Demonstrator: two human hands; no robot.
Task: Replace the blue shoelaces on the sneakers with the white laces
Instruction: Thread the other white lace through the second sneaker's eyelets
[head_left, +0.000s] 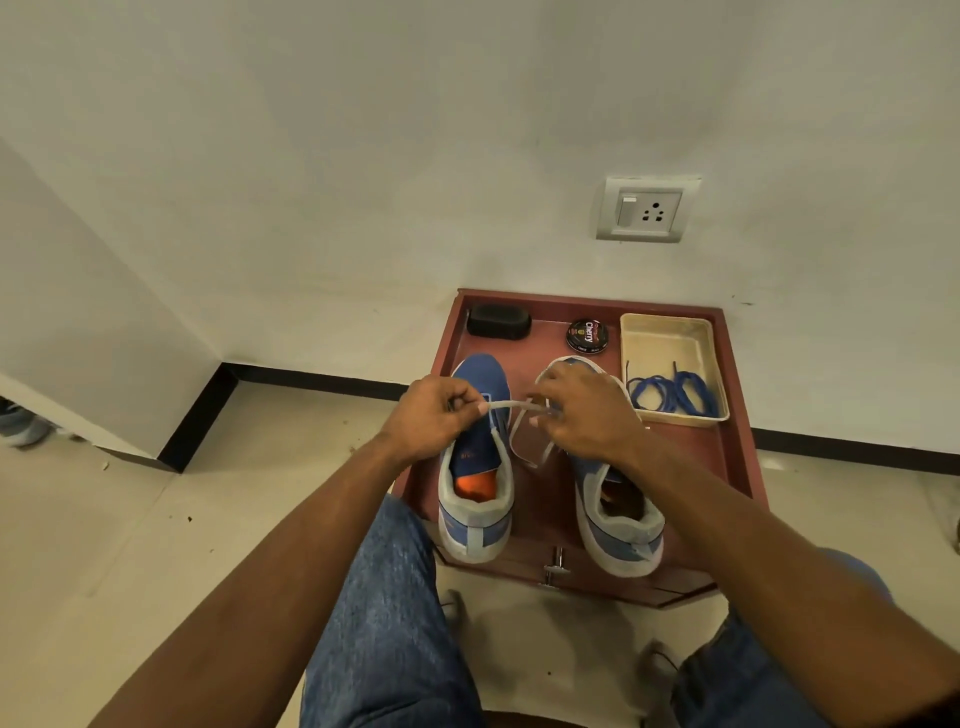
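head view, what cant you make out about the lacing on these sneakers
- Right sneaker: eyelets hidden by the right hand.
- White lace: ends hidden inside the fingers of the left hand and the right hand.
- Polish tin: small print too small to read.

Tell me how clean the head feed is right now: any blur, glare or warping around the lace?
Head view: wide-angle warp bends the floor trim and table edges; warm, even light, no glare. The white lace is thin and slightly smeared between left hand and right hand; blue laces in the tray read sharp.
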